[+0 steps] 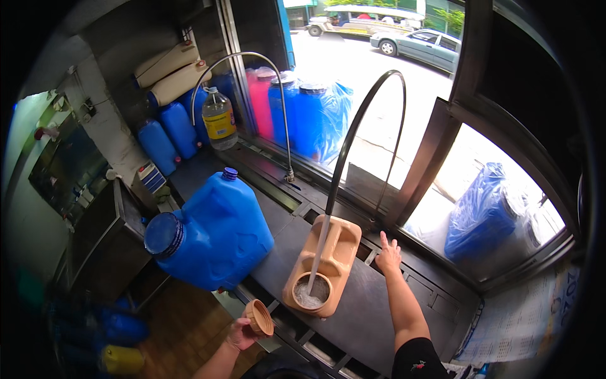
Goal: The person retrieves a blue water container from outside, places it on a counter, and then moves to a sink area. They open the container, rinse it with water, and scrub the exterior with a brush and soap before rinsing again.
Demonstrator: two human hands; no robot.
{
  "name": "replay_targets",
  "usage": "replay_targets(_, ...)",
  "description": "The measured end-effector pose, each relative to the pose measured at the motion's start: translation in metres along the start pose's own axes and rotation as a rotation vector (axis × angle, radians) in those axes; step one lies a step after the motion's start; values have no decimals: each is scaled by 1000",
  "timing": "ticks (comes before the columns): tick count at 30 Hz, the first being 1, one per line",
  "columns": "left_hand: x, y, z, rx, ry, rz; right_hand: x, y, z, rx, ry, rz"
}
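My left hand (242, 334) grips a tan screw cap (260, 318), its threaded inside facing right. On the metal counter (350, 293) stands a tan plastic water jug (342, 270) with its wide mouth uncovered. Water (317, 256) pours from the curved faucet (348, 137) into that mouth and churns inside. My right hand (389, 255) reaches out to the right of the jug, fingers apart, close to the base of the faucet's thin pipe; no contact shows. Left of the tan jug, a big blue jug (227, 232) sits with a cap on its wide mouth and another on its small spout.
A second curved faucet (285, 109) rises behind the blue jug. A clear labelled bottle (219, 118) stands farther back, beside stacked blue (177, 128) and tan containers (177, 83). Slots (324, 348) line the counter's front edge. Plastic-wrapped blue containers (307, 118) stand outside the window.
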State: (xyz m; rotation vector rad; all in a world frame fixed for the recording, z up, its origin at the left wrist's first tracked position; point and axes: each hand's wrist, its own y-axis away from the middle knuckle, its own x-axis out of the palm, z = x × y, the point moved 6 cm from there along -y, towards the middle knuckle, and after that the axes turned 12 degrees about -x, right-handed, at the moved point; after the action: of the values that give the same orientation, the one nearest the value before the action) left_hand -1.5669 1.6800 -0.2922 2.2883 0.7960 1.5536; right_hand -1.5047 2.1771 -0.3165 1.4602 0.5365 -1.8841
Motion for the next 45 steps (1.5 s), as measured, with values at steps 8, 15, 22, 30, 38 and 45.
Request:
replay_targets(8,44,7,-34,164,10,64,9,-38,-14,127,95,197)
replay_targets(15,64,0,-43,213,-6,59,50,-47,-50,196,-234,201)
replay_targets(22,69,-10,-35,170,-57,57,71,-66,-59,489,-1672,-191)
replay_targets(30,90,-23,-40,255,-113,67,53,-71,-45,453,-1749,-187)
replay_targets(38,97,-26,-40,254,-125,66,40,-71,-38,407,-1688,-101)
replay_targets(45,94,-24,-41,259,-109,54,38,-67,-30,335,-1430,-42)
